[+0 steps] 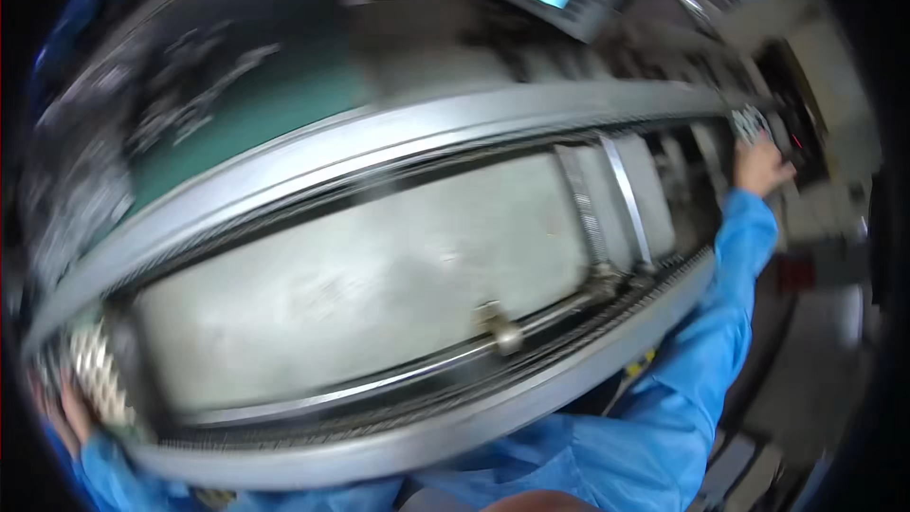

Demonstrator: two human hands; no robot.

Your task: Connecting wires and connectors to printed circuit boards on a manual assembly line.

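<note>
Long silver metal-railed frame [408,133] lies before us, white ridged piece [100,370] at its left end beside our left hand [71,417], fingers too blurred to read. Right hand [761,167] at right end, thumb spread, pinch unclear. Work seems under way; done versus left, we cannot tell.

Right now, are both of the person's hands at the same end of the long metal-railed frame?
No, the left hand is at the metal-railed frame's left end, the right hand at its right.

A green desk [284,114] is showing ahead and rightward of the left hand [74,408]; blurred, shiny plastic [180,104] is lying on it.
</note>
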